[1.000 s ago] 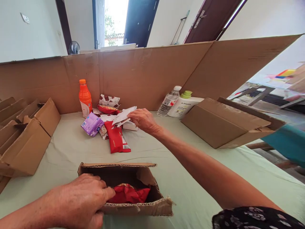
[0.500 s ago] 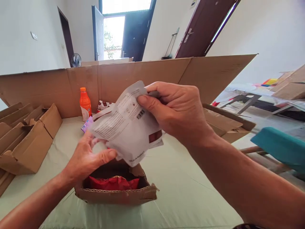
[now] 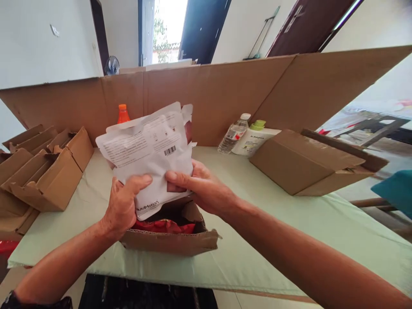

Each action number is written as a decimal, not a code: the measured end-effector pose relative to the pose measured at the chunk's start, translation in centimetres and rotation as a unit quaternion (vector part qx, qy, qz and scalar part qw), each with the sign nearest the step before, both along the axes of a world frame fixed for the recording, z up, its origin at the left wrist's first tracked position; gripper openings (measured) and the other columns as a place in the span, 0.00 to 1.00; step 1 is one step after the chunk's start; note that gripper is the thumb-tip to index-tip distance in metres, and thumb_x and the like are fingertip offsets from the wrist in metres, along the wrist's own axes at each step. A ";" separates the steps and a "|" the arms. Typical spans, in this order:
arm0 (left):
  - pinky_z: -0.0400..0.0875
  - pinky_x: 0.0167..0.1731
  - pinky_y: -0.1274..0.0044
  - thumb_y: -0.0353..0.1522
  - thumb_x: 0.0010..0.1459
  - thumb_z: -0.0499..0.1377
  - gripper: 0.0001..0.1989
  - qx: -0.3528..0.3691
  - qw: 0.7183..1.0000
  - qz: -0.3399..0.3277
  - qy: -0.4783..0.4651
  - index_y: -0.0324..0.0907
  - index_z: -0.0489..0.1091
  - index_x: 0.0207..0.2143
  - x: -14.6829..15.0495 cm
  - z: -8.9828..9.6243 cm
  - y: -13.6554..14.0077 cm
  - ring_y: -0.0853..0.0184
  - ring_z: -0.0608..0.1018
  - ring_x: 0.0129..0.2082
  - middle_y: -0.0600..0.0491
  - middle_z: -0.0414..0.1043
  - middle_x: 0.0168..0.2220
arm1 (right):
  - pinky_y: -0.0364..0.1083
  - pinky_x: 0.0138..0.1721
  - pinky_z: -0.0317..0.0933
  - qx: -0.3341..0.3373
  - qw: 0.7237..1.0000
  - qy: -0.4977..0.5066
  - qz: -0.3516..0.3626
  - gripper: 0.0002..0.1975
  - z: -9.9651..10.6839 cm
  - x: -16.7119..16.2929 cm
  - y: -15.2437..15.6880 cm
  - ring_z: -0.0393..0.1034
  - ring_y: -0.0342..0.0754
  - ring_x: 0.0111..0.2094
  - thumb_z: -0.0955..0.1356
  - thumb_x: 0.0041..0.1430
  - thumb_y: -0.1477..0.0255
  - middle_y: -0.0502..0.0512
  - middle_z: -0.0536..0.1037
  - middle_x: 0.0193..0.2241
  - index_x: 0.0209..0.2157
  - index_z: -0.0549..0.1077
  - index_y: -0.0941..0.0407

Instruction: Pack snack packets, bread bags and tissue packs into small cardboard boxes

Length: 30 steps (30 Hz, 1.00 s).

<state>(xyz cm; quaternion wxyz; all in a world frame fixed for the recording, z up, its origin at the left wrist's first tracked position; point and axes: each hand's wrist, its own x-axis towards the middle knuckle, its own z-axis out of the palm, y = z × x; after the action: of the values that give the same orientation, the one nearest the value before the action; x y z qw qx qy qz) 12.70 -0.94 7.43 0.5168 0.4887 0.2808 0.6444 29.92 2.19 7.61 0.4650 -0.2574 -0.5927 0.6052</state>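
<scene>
Between both hands I hold a white pouch (image 3: 148, 159) printed with small text, a barcode and the name NutriMotion. Another pouch (image 3: 187, 122) shows partly behind its right edge. My left hand (image 3: 124, 204) grips the lower left side, thumb on the front. The lower right side is pinched by my right hand (image 3: 206, 184), its thumb on the front as well; the fingers of both hands are mostly hidden behind. Just below the pouches stands an open cardboard box (image 3: 170, 243) with a red packet (image 3: 165, 226) inside.
Several open cardboard boxes (image 3: 54, 184) stand at the left. A tall cardboard panel (image 3: 225, 90) runs along the back. An orange bottle (image 3: 122, 113), a clear water bottle (image 3: 233, 133), a white bottle with a green cap (image 3: 252, 141) and a tilted box (image 3: 292, 159) are on the green-covered table (image 3: 257, 223).
My right hand has moved down from the pouch's upper edge to its lower right side. My left hand has closed on the lower left. The pouch is more upright, and the view has shifted.
</scene>
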 end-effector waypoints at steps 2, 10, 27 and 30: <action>0.77 0.54 0.61 0.34 0.53 0.65 0.25 0.005 1.000 -0.012 0.026 0.45 0.73 0.55 0.1 -0.5 0.0 0.52 0.80 0.52 0.51 0.82 0.48 | 0.43 0.30 0.74 0.012 1.000 -0.004 -0.010 0.23 -0.4 0.3 -1.0 0.73 0.44 0.26 0.79 0.49 0.51 0.49 0.78 0.27 0.34 0.75 0.55; 0.75 0.54 0.62 0.46 0.60 0.65 0.28 0.064 0.943 -0.129 0.300 0.46 0.69 0.59 -3.1 0.4 -1.9 0.52 0.79 0.53 0.49 0.78 0.53 | 0.47 0.21 0.71 0.216 0.940 -0.187 -0.188 0.15 0.3 5.0 -3.4 0.73 0.48 0.21 0.76 0.58 0.56 0.48 0.79 0.20 0.22 0.80 0.49; 0.74 0.38 0.67 0.26 0.61 0.55 0.08 0.136 0.509 -0.281 0.802 0.38 0.75 0.35 -3.7 0.2 -2.2 0.54 0.81 0.37 0.45 0.80 0.36 | 0.46 0.26 0.57 0.327 0.638 -0.689 0.108 0.12 -3.4 1.3 -1.0 0.77 0.51 0.29 0.66 0.61 0.83 0.56 0.83 0.30 0.33 0.80 0.56; 0.73 0.36 0.68 0.25 0.57 0.56 0.08 0.131 0.564 -0.260 0.773 0.39 0.75 0.34 -4.1 0.0 -2.1 0.55 0.81 0.34 0.46 0.80 0.34 | 0.45 0.26 0.55 0.292 0.633 -0.691 0.192 0.10 -3.8 -0.2 0.6 0.75 0.50 0.28 0.67 0.61 0.82 0.57 0.83 0.30 0.37 0.81 0.56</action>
<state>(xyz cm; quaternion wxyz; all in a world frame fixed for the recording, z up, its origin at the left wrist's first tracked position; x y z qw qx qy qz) 8.65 -3.01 7.41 0.1777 0.9141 0.3467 -0.1120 29.70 2.83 3.86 -0.1564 -0.3310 -0.9226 0.1216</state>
